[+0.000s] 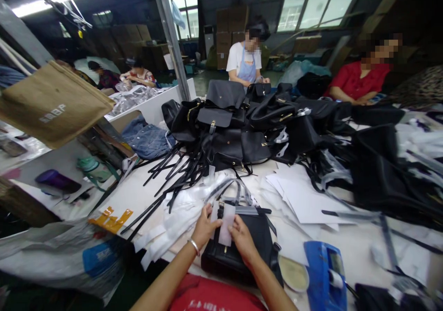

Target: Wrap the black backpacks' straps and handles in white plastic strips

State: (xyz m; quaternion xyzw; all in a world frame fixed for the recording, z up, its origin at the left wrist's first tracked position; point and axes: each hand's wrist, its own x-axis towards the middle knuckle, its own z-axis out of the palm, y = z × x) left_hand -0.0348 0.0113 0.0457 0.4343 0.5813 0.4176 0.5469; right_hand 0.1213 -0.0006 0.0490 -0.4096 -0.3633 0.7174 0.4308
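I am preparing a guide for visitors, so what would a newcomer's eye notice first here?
Probably the heap of black bags across the middle of the view. Nearer, the left hand and right hand touch pale material on another black bag. A bright blue device sits to that bag's right.

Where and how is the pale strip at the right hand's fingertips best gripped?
Probably by its near end, pinched between finger and thumb from the near side: the pale strip looks thin and flat, and that end extends past where the right hand holds it, over the black bag.
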